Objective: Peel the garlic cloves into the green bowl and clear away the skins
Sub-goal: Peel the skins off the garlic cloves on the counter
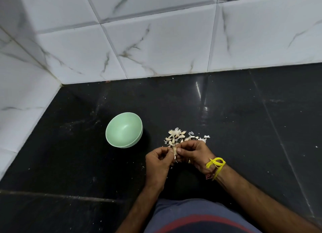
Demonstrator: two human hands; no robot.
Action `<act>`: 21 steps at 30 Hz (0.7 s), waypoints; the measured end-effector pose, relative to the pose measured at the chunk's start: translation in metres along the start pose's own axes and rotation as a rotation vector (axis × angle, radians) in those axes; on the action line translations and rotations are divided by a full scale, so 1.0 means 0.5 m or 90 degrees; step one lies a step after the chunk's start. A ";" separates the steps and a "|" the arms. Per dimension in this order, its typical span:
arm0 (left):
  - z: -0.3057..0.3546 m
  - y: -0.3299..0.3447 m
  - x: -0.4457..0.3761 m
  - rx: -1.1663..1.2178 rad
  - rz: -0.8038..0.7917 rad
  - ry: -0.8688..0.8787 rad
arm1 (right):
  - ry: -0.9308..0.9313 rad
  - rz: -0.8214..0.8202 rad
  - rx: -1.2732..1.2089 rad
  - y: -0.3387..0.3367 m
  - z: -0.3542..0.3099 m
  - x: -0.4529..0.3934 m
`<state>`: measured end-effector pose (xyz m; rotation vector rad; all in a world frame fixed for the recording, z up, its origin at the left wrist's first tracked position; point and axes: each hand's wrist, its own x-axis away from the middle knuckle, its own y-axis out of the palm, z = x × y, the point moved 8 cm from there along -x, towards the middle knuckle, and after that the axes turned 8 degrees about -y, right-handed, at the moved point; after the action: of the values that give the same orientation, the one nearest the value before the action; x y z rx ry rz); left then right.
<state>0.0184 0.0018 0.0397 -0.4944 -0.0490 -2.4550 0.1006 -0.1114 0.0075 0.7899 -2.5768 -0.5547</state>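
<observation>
A pale green bowl (124,130) stands on the black counter, left of my hands, and looks empty inside. A small heap of garlic cloves and loose papery skins (176,136) lies just beyond my fingers. My left hand (157,164) and my right hand (195,154) meet over the counter, and both pinch one garlic clove (174,151) between their fingertips. A strip of skin hangs from that clove. A few skin scraps lie under my hands.
The black stone counter (244,128) runs to a white marble-tiled wall (156,41) at the back and left, forming a corner. A yellow thread band (216,164) circles my right wrist. Fine crumbs speckle the counter.
</observation>
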 end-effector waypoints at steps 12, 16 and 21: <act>0.009 -0.023 0.000 -0.156 0.093 0.071 | -0.028 0.042 0.109 0.025 -0.011 -0.006; 0.003 -0.021 0.001 -0.194 0.110 0.069 | -0.025 0.067 0.161 0.021 -0.011 -0.007; -0.002 -0.022 0.005 -0.222 0.133 0.072 | -0.046 0.061 0.193 0.016 -0.004 -0.006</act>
<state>0.0098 0.0091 0.0408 -0.4805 0.4611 -2.2855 0.1002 -0.1040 0.0121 0.7467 -2.7876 -0.1678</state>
